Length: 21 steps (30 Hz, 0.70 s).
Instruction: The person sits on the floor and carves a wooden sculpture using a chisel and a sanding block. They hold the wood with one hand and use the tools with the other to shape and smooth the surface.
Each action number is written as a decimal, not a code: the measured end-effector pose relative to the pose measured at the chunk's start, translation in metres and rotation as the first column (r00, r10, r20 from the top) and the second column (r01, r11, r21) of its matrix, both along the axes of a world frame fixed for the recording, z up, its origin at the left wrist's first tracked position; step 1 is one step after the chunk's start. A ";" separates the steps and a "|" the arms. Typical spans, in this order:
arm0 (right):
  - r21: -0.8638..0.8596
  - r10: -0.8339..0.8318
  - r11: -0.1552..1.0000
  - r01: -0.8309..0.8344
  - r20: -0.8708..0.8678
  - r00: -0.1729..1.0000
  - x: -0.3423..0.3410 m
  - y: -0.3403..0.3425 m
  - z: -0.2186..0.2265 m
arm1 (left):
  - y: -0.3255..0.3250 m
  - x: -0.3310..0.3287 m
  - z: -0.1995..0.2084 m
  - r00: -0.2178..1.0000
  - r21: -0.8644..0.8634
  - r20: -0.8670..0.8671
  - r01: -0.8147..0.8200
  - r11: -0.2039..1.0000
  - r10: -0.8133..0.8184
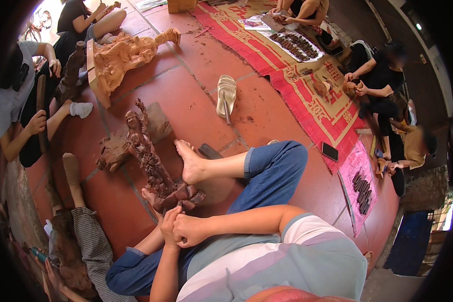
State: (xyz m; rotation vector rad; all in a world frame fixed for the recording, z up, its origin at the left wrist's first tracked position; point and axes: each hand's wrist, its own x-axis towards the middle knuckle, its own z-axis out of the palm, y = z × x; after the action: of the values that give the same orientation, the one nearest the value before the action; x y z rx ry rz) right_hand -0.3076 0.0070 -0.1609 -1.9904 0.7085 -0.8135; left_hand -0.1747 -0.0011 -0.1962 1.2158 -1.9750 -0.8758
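A dark reddish-brown carved wooden statue (148,153) lies tilted against a rough wood block (158,122). Its rocky base (178,195) points toward me, between my bare feet. My left hand (169,226) is closed near the base's edge. Pressed against it, my right hand (192,230) is a fist. Both grip a slim carving tool (180,203), mostly hidden by the fingers; its dark tip shows at the base, and a bit of its other end shows below my right fist.
A sandal (227,90) with a tool across it lies ahead. A large pale wood carving (128,58) is at upper left. Right are a red patterned mat (292,95), a phone (329,151) and a pink cloth (356,166) bearing several dark tools. Other people sit around, several handling wood.
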 end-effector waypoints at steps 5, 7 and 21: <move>-0.102 -0.015 0.995 0.020 0.041 0.999 -0.003 -0.004 -0.002 | 0.000 -0.006 -0.006 0.999 -0.051 -0.016 -0.049 0.997 0.048; 0.035 0.098 0.995 -0.094 -0.114 0.989 -0.005 0.005 -0.001 | 0.004 0.001 -0.009 1.000 -0.017 -0.005 0.002 1.000 -0.002; -0.051 -0.009 0.999 0.008 -0.019 1.000 0.001 -0.008 -0.001 | -0.002 -0.003 -0.009 0.999 0.029 -0.031 -0.030 0.999 0.031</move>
State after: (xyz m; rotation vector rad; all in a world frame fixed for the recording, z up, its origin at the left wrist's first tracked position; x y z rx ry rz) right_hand -0.3064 -0.0012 -0.1615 -2.0443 0.7145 -0.8262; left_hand -0.1774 -0.0029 -0.2053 1.2376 -1.9205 -0.9052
